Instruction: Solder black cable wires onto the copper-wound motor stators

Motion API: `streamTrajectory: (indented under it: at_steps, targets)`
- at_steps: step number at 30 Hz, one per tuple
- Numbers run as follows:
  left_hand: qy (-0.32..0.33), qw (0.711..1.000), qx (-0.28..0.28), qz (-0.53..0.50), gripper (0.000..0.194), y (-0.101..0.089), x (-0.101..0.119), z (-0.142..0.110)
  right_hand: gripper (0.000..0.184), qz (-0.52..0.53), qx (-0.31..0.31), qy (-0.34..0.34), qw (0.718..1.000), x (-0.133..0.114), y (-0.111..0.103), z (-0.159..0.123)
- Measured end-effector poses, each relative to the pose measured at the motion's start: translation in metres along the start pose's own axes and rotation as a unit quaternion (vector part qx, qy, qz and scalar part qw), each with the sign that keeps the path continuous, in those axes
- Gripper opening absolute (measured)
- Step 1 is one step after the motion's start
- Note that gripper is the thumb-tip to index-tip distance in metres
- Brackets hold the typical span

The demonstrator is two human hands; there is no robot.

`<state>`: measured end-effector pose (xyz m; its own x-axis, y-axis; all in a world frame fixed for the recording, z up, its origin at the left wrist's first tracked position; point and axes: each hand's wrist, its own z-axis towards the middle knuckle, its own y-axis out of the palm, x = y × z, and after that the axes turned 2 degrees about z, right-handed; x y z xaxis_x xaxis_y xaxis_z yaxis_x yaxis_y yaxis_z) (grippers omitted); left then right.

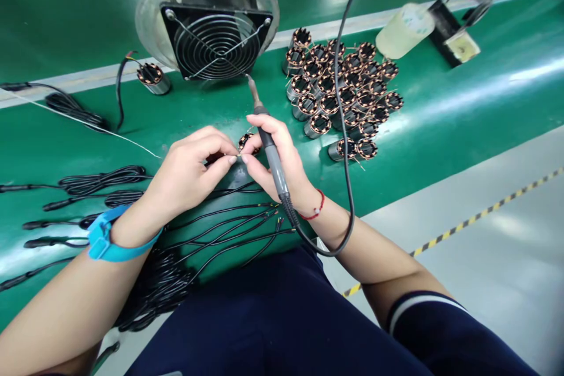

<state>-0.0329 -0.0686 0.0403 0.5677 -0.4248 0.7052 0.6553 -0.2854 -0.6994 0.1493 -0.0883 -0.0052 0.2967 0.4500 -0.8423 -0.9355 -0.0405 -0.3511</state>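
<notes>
Left hand (187, 179) pinches fine wire (239, 155); right hand (288, 161) grips a soldering iron (273, 155) (cloudy plastic jar (405, 30) beyond).

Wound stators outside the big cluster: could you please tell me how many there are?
2: one wound stator stands on the green bench beside the fan; another sits between the left hand and right hand. The hands may hide more.

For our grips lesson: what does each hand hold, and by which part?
Right hand: soldering iron, by its handle. Left hand: something tiny, unclear, between fingertips.
</notes>
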Motion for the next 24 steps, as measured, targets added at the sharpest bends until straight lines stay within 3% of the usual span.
streamTrajectory:
  at_steps: [4, 6, 11, 13, 18, 21, 24]
  targets:
    - [-0.053, 0.998, 0.035, -0.006, 0.012, 0.003, 0.000, 0.000, 0.049, -0.075, 0.010, 0.013, 0.997, 0.000, -0.003, -0.001]
    - [-0.078, 0.995, 0.057, -0.020, 0.011, 0.004, -0.002, 0.000, 0.048, -0.096, 0.014, -0.012, 0.995, 0.001, -0.003, -0.001]
    - [-0.110, 0.987, 0.102, -0.061, 0.008, 0.006, -0.004, 0.000, 0.044, -0.114, -0.050, -0.078, 0.989, 0.000, 0.001, -0.002]
    - [-0.118, 0.987, 0.093, -0.064, 0.007, 0.006, -0.003, 0.001, 0.042, -0.114, -0.042, -0.079, 0.989, 0.000, -0.001, -0.001]
    - [-0.142, 0.989, 0.018, -0.038, 0.012, 0.006, 0.005, 0.012, 0.044, -0.101, 0.065, -0.021, 0.993, 0.004, -0.022, 0.000]
    - [-0.137, 0.990, -0.012, -0.033, 0.013, 0.010, 0.009, 0.022, 0.050, -0.087, 0.047, 0.017, 0.995, 0.010, -0.032, -0.001]
    - [-0.122, 0.993, 0.002, -0.010, 0.012, 0.016, 0.011, 0.030, 0.050, -0.069, 0.010, 0.036, 0.997, 0.015, -0.032, 0.001]
